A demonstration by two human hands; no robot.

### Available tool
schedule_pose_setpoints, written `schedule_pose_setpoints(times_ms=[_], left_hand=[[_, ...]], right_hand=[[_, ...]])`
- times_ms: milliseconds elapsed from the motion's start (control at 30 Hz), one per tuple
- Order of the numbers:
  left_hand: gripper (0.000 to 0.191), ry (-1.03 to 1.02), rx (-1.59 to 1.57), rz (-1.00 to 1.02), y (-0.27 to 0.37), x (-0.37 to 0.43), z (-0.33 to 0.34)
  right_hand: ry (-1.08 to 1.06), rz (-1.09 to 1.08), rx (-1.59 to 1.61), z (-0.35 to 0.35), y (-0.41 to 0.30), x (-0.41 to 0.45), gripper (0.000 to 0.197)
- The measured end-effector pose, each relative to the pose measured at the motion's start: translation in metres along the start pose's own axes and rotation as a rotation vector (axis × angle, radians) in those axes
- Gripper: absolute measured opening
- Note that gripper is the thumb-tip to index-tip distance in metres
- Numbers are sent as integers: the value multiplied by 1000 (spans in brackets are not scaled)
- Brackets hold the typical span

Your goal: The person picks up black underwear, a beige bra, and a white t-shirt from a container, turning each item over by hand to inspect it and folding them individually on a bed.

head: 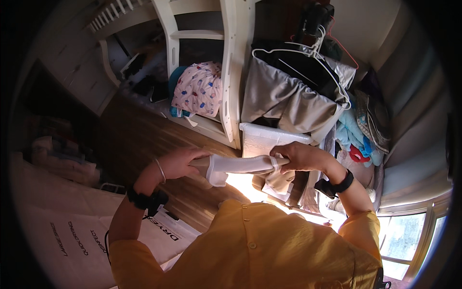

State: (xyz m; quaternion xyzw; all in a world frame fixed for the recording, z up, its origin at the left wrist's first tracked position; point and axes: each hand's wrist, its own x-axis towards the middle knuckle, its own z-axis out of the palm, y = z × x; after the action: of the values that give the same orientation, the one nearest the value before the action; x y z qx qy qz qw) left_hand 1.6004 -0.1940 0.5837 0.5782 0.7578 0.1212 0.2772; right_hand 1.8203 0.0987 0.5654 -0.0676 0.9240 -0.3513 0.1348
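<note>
A piece of fabric (242,164), white with beige parts, stretches between my two hands above the floor. My left hand (180,162), with a bangle at the wrist, grips its beige end on the picture's left. At the other end my right hand (301,157) pinches the fabric near a white seamed edge, and a beige part hangs below it. Black bands circle both wrists. What kind of garment or cloth it is, I cannot tell.
A white bunk bed ladder (229,72) stands ahead, beside patterned bedding (198,88). White hangers (334,76) hang over silvery fabric (267,94) at the upper right. A printed fabric dryer cover (83,224) is at lower left, a window (402,236) at lower right.
</note>
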Motion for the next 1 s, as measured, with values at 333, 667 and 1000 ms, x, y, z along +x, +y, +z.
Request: schedule_pose_setpoints(times_ms=[333,667,1000], left_hand=[[21,628,-319,-37,-103,-64,-36],[39,1120,-495,-305,-169,-117,-39],[31,1205,-420,-439,-231,-119,-55]], right_hand=[[405,183,22,-5,-60,134,56],[505,88,328,28,-127,284,41],[-90,124,1159,85,-198,453,36]])
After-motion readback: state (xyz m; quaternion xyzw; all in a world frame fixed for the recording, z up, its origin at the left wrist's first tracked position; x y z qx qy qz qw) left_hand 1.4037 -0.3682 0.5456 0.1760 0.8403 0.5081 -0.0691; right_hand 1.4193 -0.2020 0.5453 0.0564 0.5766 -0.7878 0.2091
